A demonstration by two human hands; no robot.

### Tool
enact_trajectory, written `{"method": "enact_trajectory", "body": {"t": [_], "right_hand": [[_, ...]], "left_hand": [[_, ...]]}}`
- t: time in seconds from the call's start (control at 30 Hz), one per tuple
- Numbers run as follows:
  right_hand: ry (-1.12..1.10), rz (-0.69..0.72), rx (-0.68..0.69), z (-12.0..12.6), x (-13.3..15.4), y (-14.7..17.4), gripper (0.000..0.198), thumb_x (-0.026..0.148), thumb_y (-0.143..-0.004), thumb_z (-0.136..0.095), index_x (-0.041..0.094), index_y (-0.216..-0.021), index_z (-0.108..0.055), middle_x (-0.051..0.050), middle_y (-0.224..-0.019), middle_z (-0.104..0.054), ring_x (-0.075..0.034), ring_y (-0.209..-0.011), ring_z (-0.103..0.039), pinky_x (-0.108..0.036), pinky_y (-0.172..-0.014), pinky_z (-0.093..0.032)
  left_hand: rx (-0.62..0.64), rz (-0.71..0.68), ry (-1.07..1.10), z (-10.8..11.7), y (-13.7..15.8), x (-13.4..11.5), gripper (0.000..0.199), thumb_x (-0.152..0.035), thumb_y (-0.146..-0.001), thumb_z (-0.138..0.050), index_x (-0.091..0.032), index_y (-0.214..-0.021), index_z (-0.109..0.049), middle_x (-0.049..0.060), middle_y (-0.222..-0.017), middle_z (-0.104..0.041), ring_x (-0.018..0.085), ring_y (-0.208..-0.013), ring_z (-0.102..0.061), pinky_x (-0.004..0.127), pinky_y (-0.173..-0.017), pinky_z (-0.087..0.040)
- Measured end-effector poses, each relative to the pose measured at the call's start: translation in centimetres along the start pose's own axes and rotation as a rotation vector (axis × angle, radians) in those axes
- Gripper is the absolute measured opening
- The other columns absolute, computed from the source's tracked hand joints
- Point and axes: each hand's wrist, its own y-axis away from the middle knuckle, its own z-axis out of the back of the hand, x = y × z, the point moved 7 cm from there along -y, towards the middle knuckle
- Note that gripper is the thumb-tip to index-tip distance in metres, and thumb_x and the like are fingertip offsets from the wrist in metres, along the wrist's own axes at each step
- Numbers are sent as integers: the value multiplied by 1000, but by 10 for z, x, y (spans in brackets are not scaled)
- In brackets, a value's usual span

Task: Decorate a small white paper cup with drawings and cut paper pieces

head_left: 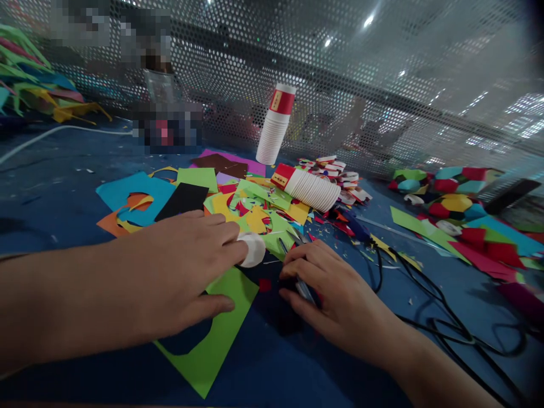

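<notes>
My left hand (182,277) lies palm down over a green paper sheet (225,334) with a rounded piece cut out. Its thumb is apart from the fingers, and the fingertips touch a small white round object (254,250), whose kind I cannot tell. My right hand (335,289) is curled around what look like scissors (305,290); two narrow points stick out ahead of the fingers. Much of the tool is hidden in the palm. Between the hands is a small red paper scrap (264,285).
Coloured paper scraps (255,218), a black sheet (182,199) and a blue sheet (157,192) lie ahead. One paper-cup stack (276,124) stands; another (312,190) lies on its side. Black cables (437,317) loop at right. Perforated metal mesh (238,68) rises behind.
</notes>
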Motion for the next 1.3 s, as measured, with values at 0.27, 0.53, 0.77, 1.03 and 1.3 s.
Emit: {"method": "enact_trajectory", "body": {"t": [0.27, 0.53, 0.77, 1.03, 1.3], "right_hand": [[-14, -18, -3, 0, -4, -4, 4, 16, -96, -56, 20, -95, -59, -7, -106, -60, -22, -99, -54, -39, -89, -45], [-8, -9, -51, 3, -4, -6, 5, 17, -96, -56, 20, -94, -59, -8, -103, -61, -23, -98, -56, -41, -88, -46], [2, -4, -141, 10, -6, -5, 4, 19, -96, -58, 19, -98, -61, -8, -103, -61, -22, -101, -57, -39, -92, -45], [4, -10, -175, 14, -6, -2, 6, 15, -96, -56, 19, -97, -61, -7, -100, -60, -20, -99, -57, -36, -88, -45], [-6, -5, -173, 13, -7, -4, 7, 14, -96, -56, 19, -96, -61, -6, -100, -61, -19, -97, -58, -34, -87, -46]], "left_hand": [[-36, -6, 26, 14, 13, 7, 49, -49, -80, -72, -25, -122, -61, 7, -120, -67, 28, -105, -63, 37, -87, -47], [-9, 54, 42, -4, -6, 21, 52, -50, -91, -59, -18, -131, -53, 14, -131, -60, 30, -113, -59, 40, -90, -48], [45, 124, 173, -12, -11, 35, 48, -57, -90, -59, -20, -122, -57, 8, -125, -61, 26, -111, -59, 37, -91, -46], [-27, 79, 274, -10, -19, 29, 39, -47, -90, -63, -21, -119, -58, 5, -120, -58, 24, -110, -55, 35, -91, -43], [-189, 16, 286, -14, -26, 22, 43, -43, -87, -67, -22, -123, -56, 6, -119, -54, 25, -118, -47, 38, -102, -37]]}}
